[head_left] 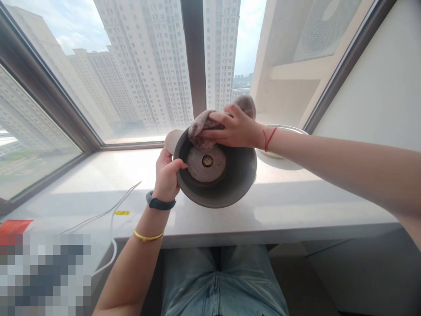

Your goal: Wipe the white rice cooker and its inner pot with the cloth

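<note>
A round pot [226, 186] with a dark grey inside and a small metal disc in the middle of its base is held above the white sill, its opening tilted toward me. My left hand [167, 173] grips its left side near a pale handle [173, 141], with the thumb over the rim. My right hand [232, 127] holds a greyish-brown patterned cloth [200, 131] against the upper rim and inner wall. Part of the cloth bunches up behind the fingers. The palm side of my right hand is hidden.
On the white sill [289, 204], a round glass-like lid [279, 153] lies partly behind my right forearm. White cables [113, 219] with a yellow tag [121, 213] run at left, near a red item [15, 227]. Windows rise behind the sill.
</note>
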The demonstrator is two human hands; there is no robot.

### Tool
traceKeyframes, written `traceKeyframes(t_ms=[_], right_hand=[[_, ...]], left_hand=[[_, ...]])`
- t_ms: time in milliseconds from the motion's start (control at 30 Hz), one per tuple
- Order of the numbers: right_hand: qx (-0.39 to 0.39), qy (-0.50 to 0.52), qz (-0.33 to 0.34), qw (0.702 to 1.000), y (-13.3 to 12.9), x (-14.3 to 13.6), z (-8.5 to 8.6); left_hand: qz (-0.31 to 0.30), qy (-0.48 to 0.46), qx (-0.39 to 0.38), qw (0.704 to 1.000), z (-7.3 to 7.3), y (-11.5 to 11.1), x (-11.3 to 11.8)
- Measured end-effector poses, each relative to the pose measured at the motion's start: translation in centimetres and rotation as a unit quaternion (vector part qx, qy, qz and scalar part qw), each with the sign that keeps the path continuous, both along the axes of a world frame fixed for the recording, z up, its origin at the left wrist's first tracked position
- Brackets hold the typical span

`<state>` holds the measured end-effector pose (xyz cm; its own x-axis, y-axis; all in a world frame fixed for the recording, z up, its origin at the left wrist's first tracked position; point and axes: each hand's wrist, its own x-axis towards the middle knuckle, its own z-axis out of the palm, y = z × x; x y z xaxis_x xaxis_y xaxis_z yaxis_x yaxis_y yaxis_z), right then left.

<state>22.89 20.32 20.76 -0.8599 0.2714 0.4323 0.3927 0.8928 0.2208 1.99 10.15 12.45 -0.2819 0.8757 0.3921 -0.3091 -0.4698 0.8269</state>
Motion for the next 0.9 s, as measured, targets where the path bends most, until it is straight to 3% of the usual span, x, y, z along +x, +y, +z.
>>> traceKeyframes(t_ms=[167, 267, 367, 500, 667, 800, 900], right_hand=[[0.038, 0.159, -0.085, 0.983, -0.3, 0.7, -4.2], [0.024, 0.245, -0.097, 0.964, -1.7, -1.9, -6.4], [-0.038, 0.351, -0.052, 0.934, -3.8, -6.0, -7.6], [-0.165, 0.503, 0.044, 0.847, -6.8, -10.5, -8.0], [-0.350, 0.553, 0.129, 0.746, -10.2, -11.9, -9.0], [-0.528, 0.579, 0.097, 0.614, -9.9, -11.9, -9.8], [-0.584, 0.617, 0.042, 0.526, -7.3, -12.4, -9.2]], left_hand=[[0.009, 0.002, -0.007, 1.000, 0.0, 0.4, 0.3], [0.002, 0.001, 0.000, 1.000, 0.1, 0.6, 0.8], [0.000, 0.008, 0.011, 1.000, 0.2, 0.5, 1.0], [-0.025, 0.008, 0.041, 0.999, 0.3, 0.1, 0.3], [-0.037, -0.060, 0.059, 0.996, 0.4, 0.2, -0.5], [0.001, -0.073, 0.006, 0.997, 0.3, 0.4, 0.0], [0.055, -0.062, -0.029, 0.996, 0.2, 0.6, 0.7]])
